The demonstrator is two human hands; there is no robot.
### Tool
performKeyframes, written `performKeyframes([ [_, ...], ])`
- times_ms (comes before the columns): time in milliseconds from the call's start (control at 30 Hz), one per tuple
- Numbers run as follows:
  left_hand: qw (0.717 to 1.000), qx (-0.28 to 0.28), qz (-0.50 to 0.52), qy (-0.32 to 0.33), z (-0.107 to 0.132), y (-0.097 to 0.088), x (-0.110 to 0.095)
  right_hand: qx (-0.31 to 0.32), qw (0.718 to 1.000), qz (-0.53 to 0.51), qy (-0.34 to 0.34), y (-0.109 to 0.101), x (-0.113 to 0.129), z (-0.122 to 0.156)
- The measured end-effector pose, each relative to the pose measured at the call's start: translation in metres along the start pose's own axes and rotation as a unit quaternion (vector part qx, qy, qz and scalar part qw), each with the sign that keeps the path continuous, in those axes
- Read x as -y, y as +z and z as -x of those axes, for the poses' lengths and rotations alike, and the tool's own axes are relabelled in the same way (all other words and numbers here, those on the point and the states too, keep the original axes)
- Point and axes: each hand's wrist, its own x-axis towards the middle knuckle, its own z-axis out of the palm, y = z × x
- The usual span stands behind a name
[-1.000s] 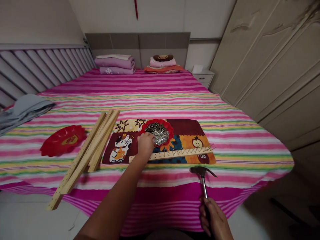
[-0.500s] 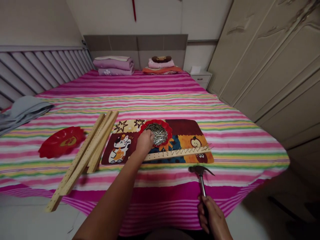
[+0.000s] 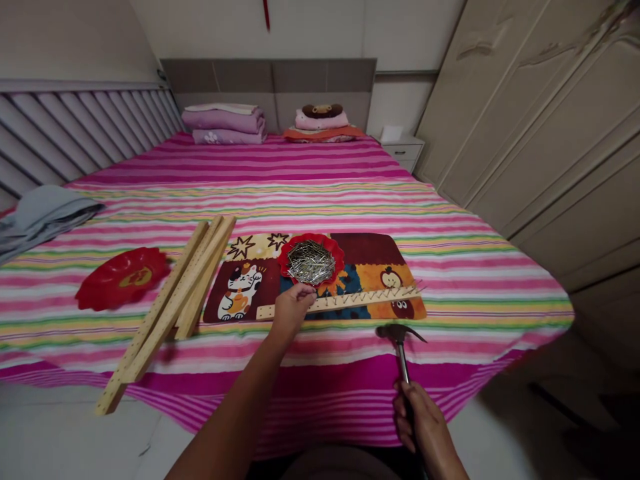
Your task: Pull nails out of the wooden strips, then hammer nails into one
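Note:
My left hand [image 3: 294,308] is pinched over the wooden strip [image 3: 353,300], its fingertips closed on what looks like a nail, mostly hidden by the fingers. Several nails stand along the strip's right part, some leaning; the left end shows small holes. Just beyond my left hand sits a red scalloped bowl [image 3: 284,268] heaped with loose nails [image 3: 311,262]. In my right hand [image 3: 423,420] is a claw hammer [image 3: 401,340], gripped by its handle, with the head over the striped cloth near the mat's front edge.
Under the strip and bowl lies a patterned mat [image 3: 357,250] on the striped bed [image 3: 450,267]. Several drilled wooden strips [image 3: 170,313] are piled at the left, overhanging the bed's front edge. A red tray [image 3: 123,277] and grey cloth [image 3: 47,217] lie farther left.
My left hand has come out of the nail bowl and moved toward me, over the wooden strip. My right hand still holds the hammer in nearly the same place.

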Motion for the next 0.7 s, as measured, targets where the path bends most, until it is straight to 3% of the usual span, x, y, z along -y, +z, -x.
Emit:
performKeyframes([
  [533, 0.991, -0.016, -0.123, 0.049, 0.008, 0.004, 0.003, 0.019, 1.000, 0.002, 0.013, -0.003, 0.001, -0.001],
  [700, 0.982, -0.016, -0.174, 0.073, 0.011, 0.005, 0.003, 0.005, 1.000, 0.017, -0.012, 0.004, 0.007, 0.013],
])
